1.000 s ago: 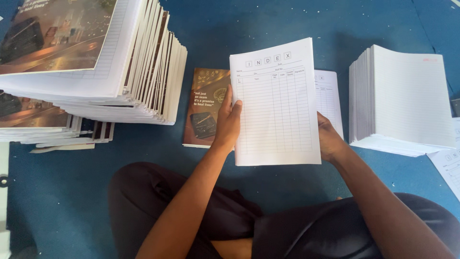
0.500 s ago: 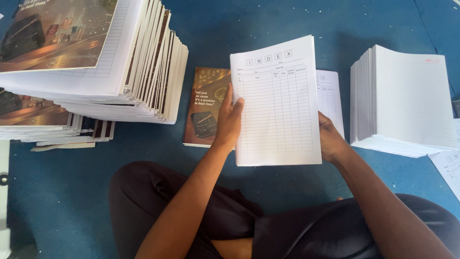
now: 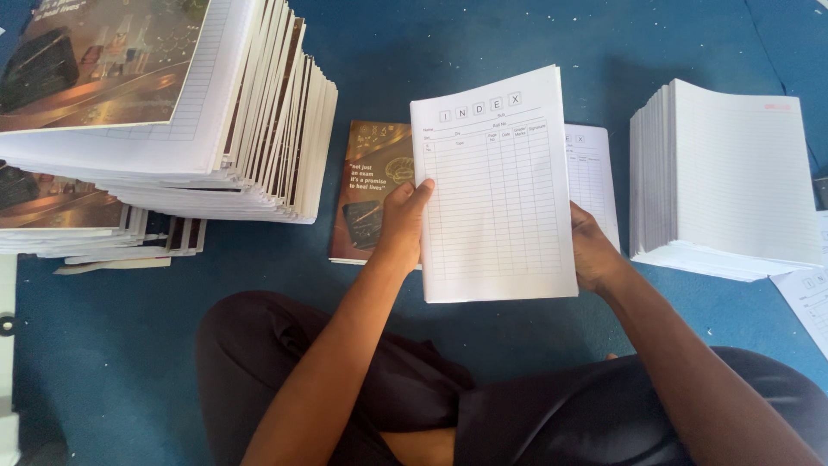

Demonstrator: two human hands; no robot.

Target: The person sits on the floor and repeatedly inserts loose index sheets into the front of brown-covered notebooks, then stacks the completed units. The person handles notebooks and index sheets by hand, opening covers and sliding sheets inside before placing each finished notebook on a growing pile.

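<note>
Two hands: both on one white sheaf of pages, seen from the head camera, the only view.
Left hand: closed on the sheaf's left edge, thumb laid across the front page, fingers hidden behind.
Right hand: against the sheaf's right edge low down; mostly hidden behind the paper, so how far it is closed cannot be told.
Sheaf: held clear of the floor, roughly upright, ruled table page facing the camera; it sits over the middle of the blue floor mat, in front of the person's crossed legs.
Under the sheaf, left: brown printed cover lying flat on the mat, its right part hidden by the sheaf.
Under the sheaf, right: another ruled white page flat on the mat, showing past the sheaf's right edge.
Right edge of mat: neat white stack of pages, well apart from the right hand.
Far right corner, near side: loose ruled sheet, cut off by the frame.
Left edge of mat: tall, fanned pile of bound books with dark picture covers.
Below that pile: lower, untidy pile of the same kind.
</note>
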